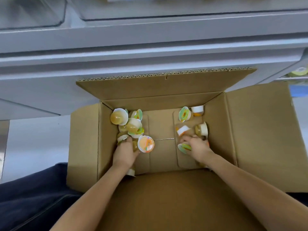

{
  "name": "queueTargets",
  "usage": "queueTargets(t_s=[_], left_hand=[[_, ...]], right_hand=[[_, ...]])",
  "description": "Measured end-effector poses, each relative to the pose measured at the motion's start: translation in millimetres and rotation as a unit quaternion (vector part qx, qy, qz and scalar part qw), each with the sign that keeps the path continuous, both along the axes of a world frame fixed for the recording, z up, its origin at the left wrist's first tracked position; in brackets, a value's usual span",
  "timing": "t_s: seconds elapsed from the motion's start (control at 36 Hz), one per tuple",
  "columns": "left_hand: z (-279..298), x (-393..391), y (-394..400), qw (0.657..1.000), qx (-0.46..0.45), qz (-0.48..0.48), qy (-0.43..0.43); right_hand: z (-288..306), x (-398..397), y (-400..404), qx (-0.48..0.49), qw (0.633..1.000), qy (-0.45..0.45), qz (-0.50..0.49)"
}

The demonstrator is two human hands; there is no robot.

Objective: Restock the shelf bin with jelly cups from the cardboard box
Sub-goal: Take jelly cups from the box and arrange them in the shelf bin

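Note:
An open cardboard box (pixel 216 114) lies below me with jelly cups scattered on its floor. One heap of several jelly cups (pixel 131 124) fills the left side; a smaller group of jelly cups (pixel 191 119) lies at the right. My left hand (pixel 124 153) reaches into the left heap, fingers curled on an orange-lidded jelly cup (pixel 146 144). My right hand (pixel 197 146) is down among the right group, resting on a green-lidded jelly cup (pixel 184 148); its fingers are blurred. A clear shelf bin (pixel 31 12) sits at the top left.
Grey shelf edges (pixel 150 40) run across above the box. The box flaps (pixel 260 130) stand open on all sides, the near flap (pixel 175 205) under my forearms. A dark trouser leg (pixel 33 197) is at the lower left. More products (pixel 300 71) show at the right edge.

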State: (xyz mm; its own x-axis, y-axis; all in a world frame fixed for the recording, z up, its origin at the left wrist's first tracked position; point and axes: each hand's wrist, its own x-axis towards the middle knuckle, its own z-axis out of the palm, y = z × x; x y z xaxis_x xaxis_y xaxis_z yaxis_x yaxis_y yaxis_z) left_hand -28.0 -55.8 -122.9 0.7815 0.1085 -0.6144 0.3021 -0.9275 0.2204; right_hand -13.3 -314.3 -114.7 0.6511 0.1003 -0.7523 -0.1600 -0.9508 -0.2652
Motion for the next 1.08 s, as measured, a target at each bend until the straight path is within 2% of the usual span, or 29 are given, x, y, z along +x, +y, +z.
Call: queueTargets(t_s=[0.06, 0.11, 0.22, 0.28, 0.36, 0.42, 0.5, 0.56, 0.61, 0.67, 0.75, 0.83, 0.89, 0.97, 1.08], left_hand=[[1.1, 3.6, -1.0, 1.0, -0.012, 0.016, -0.005], [6.4, 7.4, -2.4, 1.0, -0.023, 0.009, 0.002], [35.3, 19.1, -4.9, 0.998, -0.037, -0.011, 0.04], [52.8, 28.6, -4.1, 0.995, -0.089, -0.004, 0.053], [84.6, 47.9, -4.2, 0.971, -0.218, 0.059, 0.084], [111.4, 58.8, -7.3, 0.925, -0.333, 0.149, 0.111], [158.4, 69.5, -14.6, 0.806, -0.497, 0.294, 0.134], [190.0, 74.7, -16.6, 0.746, -0.554, 0.35, 0.12], [220.9, 77.4, -17.7, 0.712, -0.59, 0.365, 0.109], [249.8, 77.6, -18.6, 0.697, -0.613, 0.358, 0.103], [289.2, 72.0, -25.0, 0.68, -0.639, 0.349, 0.089], [317.2, 63.6, -35.4, 0.666, -0.661, 0.338, 0.077], [327.6, 59.5, -43.0, 0.662, -0.674, 0.318, 0.076], [338.8, 56.9, -52.1, 0.631, -0.708, 0.308, 0.072], [346.3, 57.5, -54.7, 0.603, -0.742, 0.283, 0.071]], right_hand=[[1.2, -4.9, 1.8, 0.078, 0.992, -0.017, -0.101], [5.0, -8.0, 4.4, 0.147, 0.969, -0.008, -0.2], [20.1, -5.9, 10.8, 0.222, 0.921, 0.028, -0.32], [33.6, 0.1, 14.1, 0.256, 0.891, 0.062, -0.37], [65.2, 15.5, 22.8, 0.348, 0.812, 0.134, -0.45], [91.6, 28.8, 30.5, 0.408, 0.752, 0.137, -0.499], [137.9, 50.6, 40.5, 0.518, 0.643, 0.127, -0.549], [172.3, 63.3, 45.4, 0.572, 0.615, 0.121, -0.53], [210.2, 70.8, 49.1, 0.589, 0.632, 0.11, -0.491], [245.9, 73.1, 52.6, 0.585, 0.686, 0.073, -0.426], [289.5, 68.6, 56.7, 0.557, 0.767, -0.048, -0.313], [320.3, 55.9, 56.5, 0.516, 0.807, -0.184, -0.221], [332.5, 49.1, 56.4, 0.452, 0.838, -0.274, -0.135], [341.0, 46.5, 56.0, 0.395, 0.849, -0.347, -0.047], [343.9, 50.6, 45.7, 0.403, 0.85, -0.338, -0.037]])
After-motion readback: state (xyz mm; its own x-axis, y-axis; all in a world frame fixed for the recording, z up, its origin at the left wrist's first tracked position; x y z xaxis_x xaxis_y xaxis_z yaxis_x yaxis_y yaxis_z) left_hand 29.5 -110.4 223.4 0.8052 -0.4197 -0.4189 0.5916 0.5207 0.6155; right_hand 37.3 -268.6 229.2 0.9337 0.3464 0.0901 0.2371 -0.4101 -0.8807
